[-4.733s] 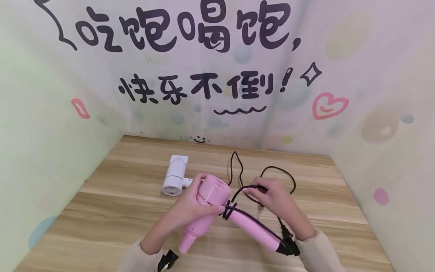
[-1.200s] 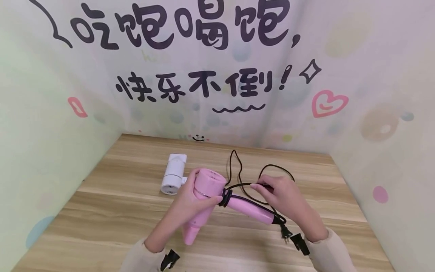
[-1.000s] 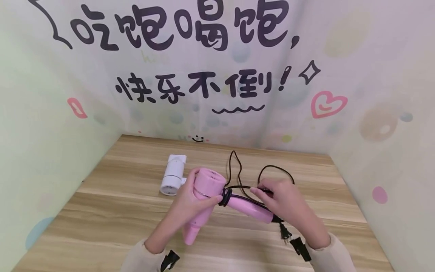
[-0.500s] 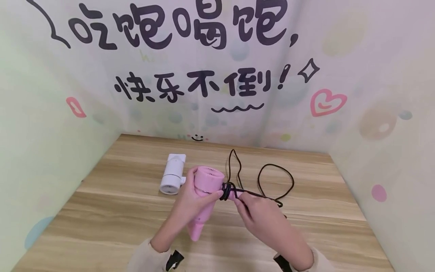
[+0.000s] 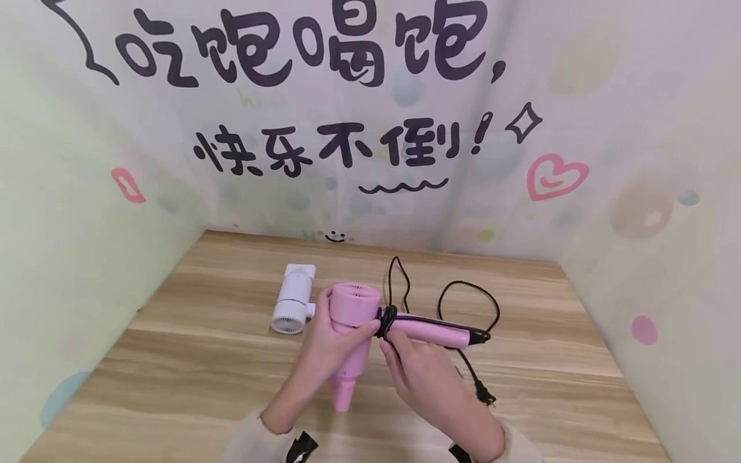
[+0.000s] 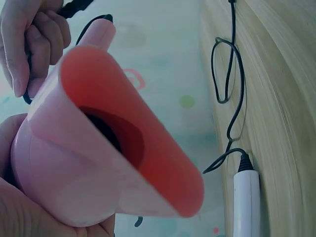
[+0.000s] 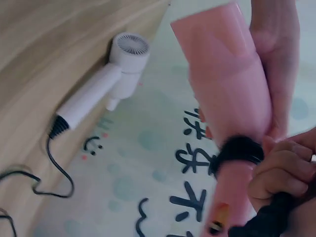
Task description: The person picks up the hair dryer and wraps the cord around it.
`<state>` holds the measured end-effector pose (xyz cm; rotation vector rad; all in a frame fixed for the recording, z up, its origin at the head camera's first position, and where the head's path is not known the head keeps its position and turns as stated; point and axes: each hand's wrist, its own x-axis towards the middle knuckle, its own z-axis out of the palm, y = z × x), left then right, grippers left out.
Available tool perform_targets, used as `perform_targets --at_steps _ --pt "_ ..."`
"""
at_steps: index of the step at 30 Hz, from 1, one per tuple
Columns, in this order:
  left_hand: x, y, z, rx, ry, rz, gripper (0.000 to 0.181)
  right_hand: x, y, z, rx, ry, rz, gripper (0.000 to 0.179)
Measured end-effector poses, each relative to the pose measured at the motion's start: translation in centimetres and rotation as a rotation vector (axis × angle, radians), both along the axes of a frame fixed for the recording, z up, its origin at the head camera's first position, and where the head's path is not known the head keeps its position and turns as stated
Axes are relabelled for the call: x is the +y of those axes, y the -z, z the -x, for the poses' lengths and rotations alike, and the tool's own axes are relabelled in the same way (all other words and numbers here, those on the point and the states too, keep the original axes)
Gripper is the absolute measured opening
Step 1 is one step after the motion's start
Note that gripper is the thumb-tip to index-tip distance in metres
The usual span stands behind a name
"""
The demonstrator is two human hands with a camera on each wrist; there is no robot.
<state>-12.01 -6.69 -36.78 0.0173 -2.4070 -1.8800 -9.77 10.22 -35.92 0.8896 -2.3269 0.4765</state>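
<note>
My left hand grips the body of a pink hair dryer, holding it above the table with its nozzle pointing down toward me. A black cord is wound in several turns round the handle where it joins the body, and a stretch of it runs along the handle. Just below these turns, my right hand pinches the cord with curled fingers, as the left wrist view also shows. The cord's plug hangs below the handle's end. In the right wrist view the wound turns sit tight together.
Behind my left hand, a white hair dryer lies on the wooden table. Its black cord spreads in loops across the back right. A printed curtain rises along the table's far edge.
My right hand has come from beyond the handle, over it, down and left to below the wound turns. The handle has swung up to nearly level, and the turns look more tightly bunched.
</note>
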Motion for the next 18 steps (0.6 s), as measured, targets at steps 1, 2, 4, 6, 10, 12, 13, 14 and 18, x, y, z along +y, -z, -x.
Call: perform_targets --at_steps 1,2,4,6,10,12,13,14,18 --pt "0.0 0.0 0.0 0.003 -0.008 -0.016 0.083 0.0 0.2 -0.1 -0.034 -0.006 0.019 0.029" --pt "-0.1 0.1 0.0 0.005 -0.015 -0.033 0.083 -0.1 0.5 -0.2 -0.073 -0.009 0.04 0.023" --pt "-0.1 0.0 0.0 0.008 -0.02 -0.064 0.083 -0.2 0.9 -0.3 -0.144 -0.019 0.091 0.012" --pt "-0.1 0.0 0.0 0.006 -0.024 -0.087 0.081 -0.2 1.3 -0.3 -0.243 -0.067 0.155 0.007" --pt "-0.2 -0.1 0.0 0.001 -0.022 -0.16 0.078 -0.3 2.3 0.0 -0.441 -0.218 0.275 0.014" --pt "-0.2 -0.2 0.0 0.004 -0.013 -0.201 0.077 -0.2 2.7 0.4 -0.536 -0.293 0.332 0.018" --pt "-0.2 -0.3 0.0 0.002 -0.004 -0.222 0.076 -0.1 2.8 0.5 -0.575 -0.317 0.356 0.019" --pt "-0.2 -0.3 0.0 -0.004 0.005 -0.239 0.076 -0.1 2.9 0.8 -0.614 -0.335 0.378 0.02" --pt "-0.2 -0.4 -0.1 -0.04 0.039 -0.287 0.073 0.4 3.3 1.7 -0.778 -0.369 0.422 0.025"
